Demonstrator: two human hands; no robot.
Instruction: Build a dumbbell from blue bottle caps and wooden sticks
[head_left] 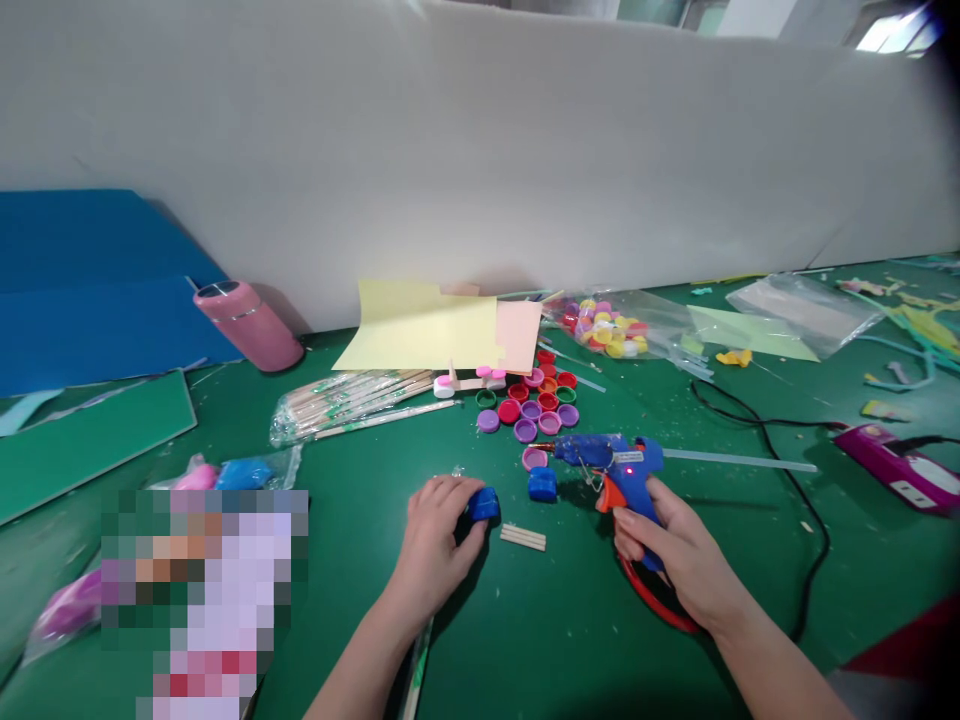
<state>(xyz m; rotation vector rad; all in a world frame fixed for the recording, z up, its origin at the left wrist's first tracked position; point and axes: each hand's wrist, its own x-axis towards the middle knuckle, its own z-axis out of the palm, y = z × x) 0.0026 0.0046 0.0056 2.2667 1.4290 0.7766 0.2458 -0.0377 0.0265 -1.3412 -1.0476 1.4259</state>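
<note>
My right hand is wrapped around the handle of a blue glue gun with an orange trigger. Its nozzle points left, and a long clear glue stick sticks out of the back. My left hand grips a small blue bottle cap between thumb and fingers, low over the table. A second piece of blue caps lies just below the nozzle. Between the hands, several short wooden sticks lie side by side.
Several coloured bottle caps are spread beyond the gun, near a small wheeled stick piece. Bagged wooden sticks, a pink flask and yellow paper lie behind. On the right are a purple power strip and black cable.
</note>
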